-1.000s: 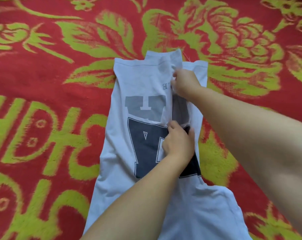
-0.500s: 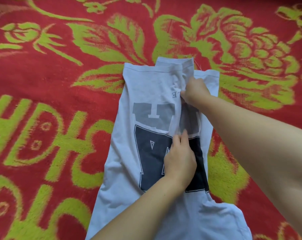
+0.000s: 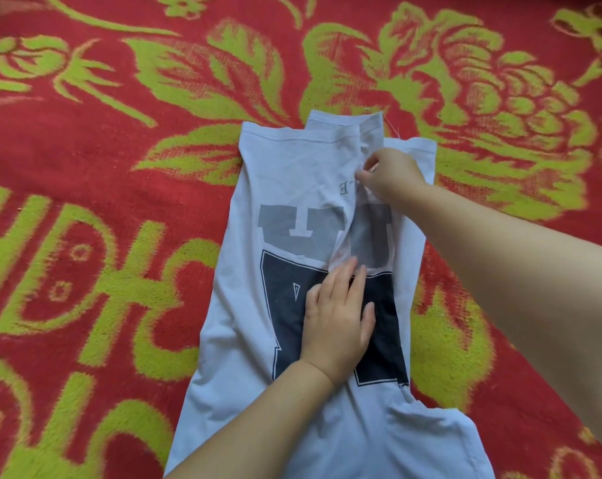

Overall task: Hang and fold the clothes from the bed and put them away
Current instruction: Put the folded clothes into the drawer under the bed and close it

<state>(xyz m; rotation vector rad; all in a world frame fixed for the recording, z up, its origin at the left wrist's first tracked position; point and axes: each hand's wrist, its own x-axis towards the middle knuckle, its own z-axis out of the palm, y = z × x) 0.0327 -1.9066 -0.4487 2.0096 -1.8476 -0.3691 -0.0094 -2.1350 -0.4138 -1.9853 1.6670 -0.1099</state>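
A pale blue-white T-shirt (image 3: 285, 174) with a dark navy and grey block print lies lengthwise on the bed, its hem at the far end. Its right side is folded in over the print. My left hand (image 3: 337, 323) lies flat on the navy print, fingers together, pressing the cloth down. My right hand (image 3: 391, 174) is further up, near the hem, pinching the edge of the folded-over flap between thumb and fingers. The shirt's near end runs out of view at the bottom.
The shirt lies on a red blanket (image 3: 85, 150) with large yellow-green flowers and letters that covers the whole bed surface in view. No other clothes, hangers or furniture show in the frame.
My left hand has flattened and slid slightly up the print. My right hand has kept its pinch on the flap near the hem. The view has tilted, so the shirt sits lower.
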